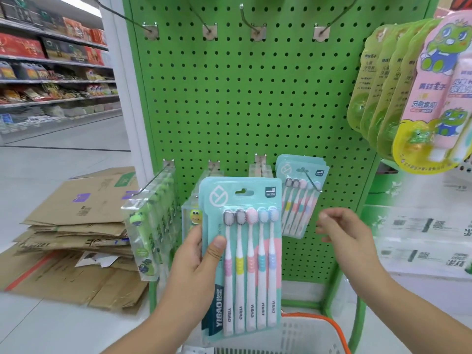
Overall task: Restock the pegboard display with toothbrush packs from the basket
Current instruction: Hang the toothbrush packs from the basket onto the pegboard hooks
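My left hand [198, 256] grips a stack of teal toothbrush packs [251, 254], each showing several pastel brushes, upright in front of the green pegboard [245, 98]. My right hand [343, 232] hovers to the right of the stack, fingers loosely bent and holding nothing. Just above it, more of the same packs [301, 198] hang on a lower hook. A white basket [306, 335] with an orange handle sits below, at the bottom of the view. The upper hooks [251, 24] on the board carry nothing.
Clear packs with green frog figures [150, 226] hang on the lower left hook. Children's toothpaste sets [419, 85] hang at the upper right. Flattened cardboard boxes [74, 233] lie on the floor to the left. Stocked store shelves [51, 67] run along the far left.
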